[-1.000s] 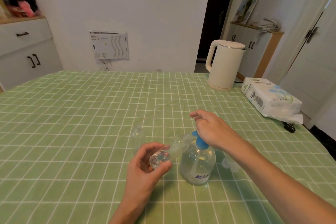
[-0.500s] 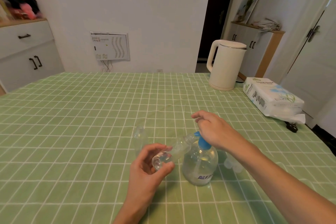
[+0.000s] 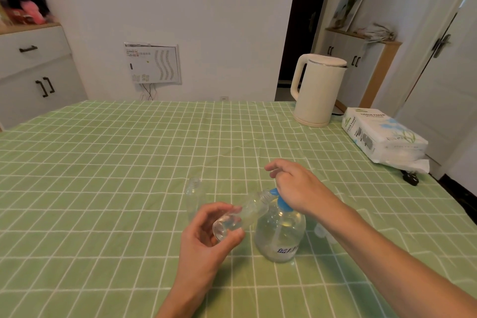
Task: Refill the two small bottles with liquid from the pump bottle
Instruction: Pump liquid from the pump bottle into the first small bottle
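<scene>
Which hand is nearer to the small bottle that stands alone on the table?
Left. The left hand, gripping the tilted bottle, is just beside the standing bottle; the right hand is farther right, on the pump bottle.

Pump bottle (image 3: pixel 280 232): clear, round, blue pump head, part full of clear liquid, upright on tabletop toward near edge, right of middle. Tilted small bottle (image 3: pixel 245 214): clear, uncapped, mouth at pump nozzle, base pinched by left hand (image 3: pixel 206 237). Upright small bottle (image 3: pixel 194 188): clear, standing just left of both.
</scene>
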`<action>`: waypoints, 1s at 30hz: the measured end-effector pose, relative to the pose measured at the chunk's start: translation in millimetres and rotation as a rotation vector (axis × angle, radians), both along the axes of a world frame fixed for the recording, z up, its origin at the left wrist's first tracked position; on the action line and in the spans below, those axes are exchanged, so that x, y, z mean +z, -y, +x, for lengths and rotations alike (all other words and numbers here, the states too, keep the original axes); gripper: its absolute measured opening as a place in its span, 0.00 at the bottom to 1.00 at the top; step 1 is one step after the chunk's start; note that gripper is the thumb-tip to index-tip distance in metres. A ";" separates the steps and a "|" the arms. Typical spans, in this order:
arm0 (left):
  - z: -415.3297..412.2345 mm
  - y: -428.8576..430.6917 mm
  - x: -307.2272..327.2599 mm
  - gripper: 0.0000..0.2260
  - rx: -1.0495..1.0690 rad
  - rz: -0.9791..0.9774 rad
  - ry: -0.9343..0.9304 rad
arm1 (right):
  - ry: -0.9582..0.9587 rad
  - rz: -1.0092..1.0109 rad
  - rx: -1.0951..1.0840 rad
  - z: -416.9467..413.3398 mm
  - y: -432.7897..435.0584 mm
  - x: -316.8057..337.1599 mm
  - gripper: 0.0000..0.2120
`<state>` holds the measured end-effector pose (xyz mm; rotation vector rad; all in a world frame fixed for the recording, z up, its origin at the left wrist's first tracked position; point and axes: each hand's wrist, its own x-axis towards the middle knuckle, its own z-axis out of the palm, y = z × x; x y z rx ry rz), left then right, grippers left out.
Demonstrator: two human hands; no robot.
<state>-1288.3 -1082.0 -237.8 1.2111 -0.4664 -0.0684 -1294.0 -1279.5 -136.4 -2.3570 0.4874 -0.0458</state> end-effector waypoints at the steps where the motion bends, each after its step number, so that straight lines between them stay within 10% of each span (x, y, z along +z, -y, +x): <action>1: 0.0 0.0 -0.2 0.19 0.002 -0.004 -0.005 | -0.002 0.004 -0.001 0.0 0.0 0.4 0.23; 30: 1.1 -2.6 -4.3 0.20 -0.002 0.009 0.004 | 0.005 0.027 0.005 -0.2 3.3 6.2 0.21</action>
